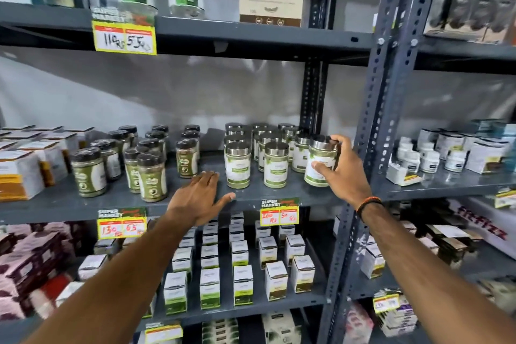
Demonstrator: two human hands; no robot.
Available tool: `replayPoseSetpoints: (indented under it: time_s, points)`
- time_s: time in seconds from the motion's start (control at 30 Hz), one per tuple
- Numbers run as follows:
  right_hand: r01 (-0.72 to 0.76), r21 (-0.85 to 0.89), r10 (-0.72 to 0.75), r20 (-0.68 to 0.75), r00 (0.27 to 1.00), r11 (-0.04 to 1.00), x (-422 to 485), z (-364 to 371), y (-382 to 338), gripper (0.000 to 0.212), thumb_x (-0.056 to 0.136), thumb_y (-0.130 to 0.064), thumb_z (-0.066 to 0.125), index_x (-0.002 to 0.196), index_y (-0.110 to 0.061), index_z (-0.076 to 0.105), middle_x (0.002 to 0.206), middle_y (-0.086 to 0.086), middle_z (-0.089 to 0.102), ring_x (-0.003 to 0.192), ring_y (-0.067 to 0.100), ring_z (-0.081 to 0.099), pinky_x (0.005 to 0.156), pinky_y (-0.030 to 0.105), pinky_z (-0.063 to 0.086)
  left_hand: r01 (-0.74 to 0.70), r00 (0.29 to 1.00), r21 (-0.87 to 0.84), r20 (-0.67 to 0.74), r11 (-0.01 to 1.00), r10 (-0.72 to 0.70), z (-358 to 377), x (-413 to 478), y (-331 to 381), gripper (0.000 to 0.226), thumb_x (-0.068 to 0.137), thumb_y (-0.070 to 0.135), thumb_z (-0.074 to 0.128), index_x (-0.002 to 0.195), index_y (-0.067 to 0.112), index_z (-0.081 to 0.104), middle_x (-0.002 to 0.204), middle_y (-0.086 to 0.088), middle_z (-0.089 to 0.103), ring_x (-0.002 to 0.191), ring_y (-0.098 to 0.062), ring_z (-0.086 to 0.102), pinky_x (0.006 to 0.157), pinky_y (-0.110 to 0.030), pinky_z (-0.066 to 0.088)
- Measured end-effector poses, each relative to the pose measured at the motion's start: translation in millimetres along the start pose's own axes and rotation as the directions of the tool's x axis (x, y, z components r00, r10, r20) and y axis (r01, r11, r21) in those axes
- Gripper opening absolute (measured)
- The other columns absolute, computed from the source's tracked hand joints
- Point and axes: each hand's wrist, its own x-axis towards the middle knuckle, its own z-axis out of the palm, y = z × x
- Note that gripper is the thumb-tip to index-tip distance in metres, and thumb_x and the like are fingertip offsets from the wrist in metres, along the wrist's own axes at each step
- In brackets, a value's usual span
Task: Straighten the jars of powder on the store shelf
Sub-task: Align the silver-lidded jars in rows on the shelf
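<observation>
Several silver-lidded jars of green powder [238, 165] stand in rows on the grey middle shelf [120, 202]. My right hand [344, 169] is shut on the front right jar [318, 160], fingers over its lid and thumb on its white label; the jar leans slightly. My left hand [199, 198] rests flat and open on the shelf's front edge, just left of the front jar row, holding nothing. Left of it stand several black-lidded jars of green powder [152, 177], loosely lined up.
A grey slotted upright post [374, 131] rises right beside the held jar. Yellow price tags [279, 211] hang from the shelf edge. White boxes [240, 254] fill the shelf below; white bottles [430, 160] sit on the neighbouring rack at right.
</observation>
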Motion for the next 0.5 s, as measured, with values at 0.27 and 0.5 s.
replayPoseSetpoints:
  time_s: [0.27,0.5]
  points:
    - [-0.074,-0.028,0.076,0.060,0.995,0.997,3.0,23.4,33.0,0.072,0.086,-0.024,0.081,0.143,-0.023,0.036,0.131,0.003,0.062,0.115,0.020,0.060,0.102,0.031,0.044,-0.013,1.000,0.017,-0.007,1.000,0.013,24.9,14.7,-6.3,0.093,0.091,0.083,0.014,0.153,0.017,0.035,0.160,-0.008,0.040,0.143,-0.030,0.041,0.109,-0.053,0.044]
    - [-0.113,0.003,0.113,0.046,0.993,0.994,-6.3,29.6,33.1,0.089,0.089,-0.022,0.079,0.159,-0.019,0.023,0.136,-0.001,0.058,0.118,0.012,0.055,0.099,0.021,0.036,0.001,0.999,0.034,-0.042,0.999,0.001,28.4,14.3,-5.0,0.090,0.091,0.082,0.013,0.150,0.018,0.038,0.155,-0.008,0.046,0.138,-0.030,0.047,0.104,-0.051,0.047]
